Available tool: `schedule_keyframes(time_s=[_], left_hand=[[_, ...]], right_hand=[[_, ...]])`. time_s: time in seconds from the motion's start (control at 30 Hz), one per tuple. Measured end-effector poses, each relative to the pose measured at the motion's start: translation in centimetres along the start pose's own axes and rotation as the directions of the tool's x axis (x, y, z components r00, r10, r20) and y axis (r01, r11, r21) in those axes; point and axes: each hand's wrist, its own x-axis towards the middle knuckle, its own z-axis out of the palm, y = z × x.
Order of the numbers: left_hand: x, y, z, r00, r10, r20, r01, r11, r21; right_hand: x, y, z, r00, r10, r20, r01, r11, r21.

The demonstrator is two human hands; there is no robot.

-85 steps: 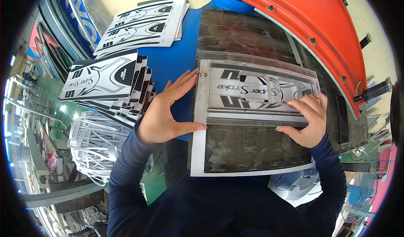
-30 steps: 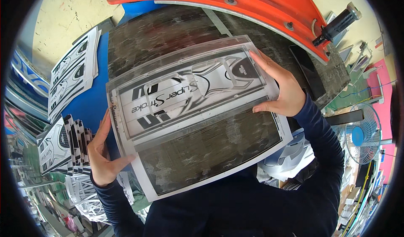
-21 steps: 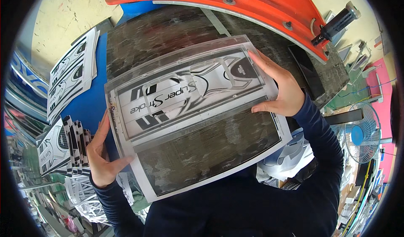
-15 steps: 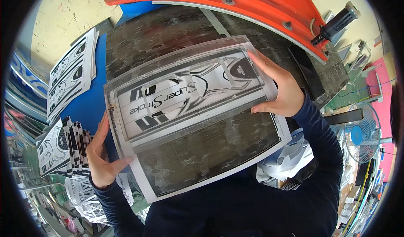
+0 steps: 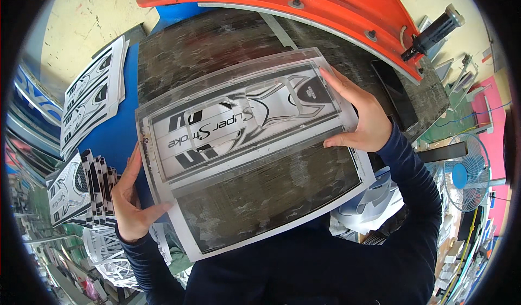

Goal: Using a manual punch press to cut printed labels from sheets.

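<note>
A clear plastic cutting die (image 5: pixel 225 188), a flat plate with raised rectangular and curved rules, lies tilted over the far half of a white printed sheet (image 5: pixel 277 231). Black-and-grey shapes and lettering show through it. In the sheet's near half is a large rectangular opening, with the dark worktop visible inside. My left hand (image 5: pixel 133 204) grips the left edge, fingers along the die's side and thumb over the sheet's border. At the right end, my right hand (image 5: pixel 363 115) holds the die, its fingers reaching along the short side and its thumb at the near edge.
An orange press arm (image 5: pixel 304 12) with a black handle (image 5: pixel 434 33) spans the far side of the scuffed dark worktop (image 5: pixel 179 45). Printed sheets (image 5: pixel 92 96) lie on a blue surface at left, above stacked cut pieces (image 5: pixel 70 188). A fan (image 5: pixel 460 175) stands at right.
</note>
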Motion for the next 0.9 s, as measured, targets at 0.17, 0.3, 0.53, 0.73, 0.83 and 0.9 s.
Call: schedule_keyframes(time_s=[0.17,0.3,0.53,0.73,0.83,0.9], left_hand=[[0.00,0.09,0.00,1.000,-0.013,0.004,0.013,1.000,-0.009],[0.07,0.06,-0.03,1.000,0.006,0.005,-0.006,1.000,0.000],[0.03,0.12,0.03,1.000,-0.003,0.007,0.003,1.000,-0.016],[-0.08,0.08,0.17,1.000,-0.021,-0.008,0.020,0.999,-0.043],[-0.14,0.06,0.10,1.000,-0.003,-0.007,0.003,0.999,-0.035],[-0.16,0.10,0.05,1.000,-0.021,-0.008,0.021,1.000,-0.020]], right_hand=[[-0.01,0.01,0.03,1.000,-0.001,0.004,0.001,1.000,-0.008],[-0.04,0.04,0.00,1.000,0.002,0.010,-0.001,1.000,-0.024],[-0.01,0.08,0.04,1.000,-0.011,0.004,0.011,1.000,-0.028],[0.02,-0.01,0.02,1.000,-0.011,0.009,0.011,1.000,-0.028],[0.04,-0.13,-0.05,0.999,0.033,0.010,-0.033,0.999,0.017],[0.07,-0.22,-0.18,0.998,0.063,0.025,-0.063,0.998,0.007]])
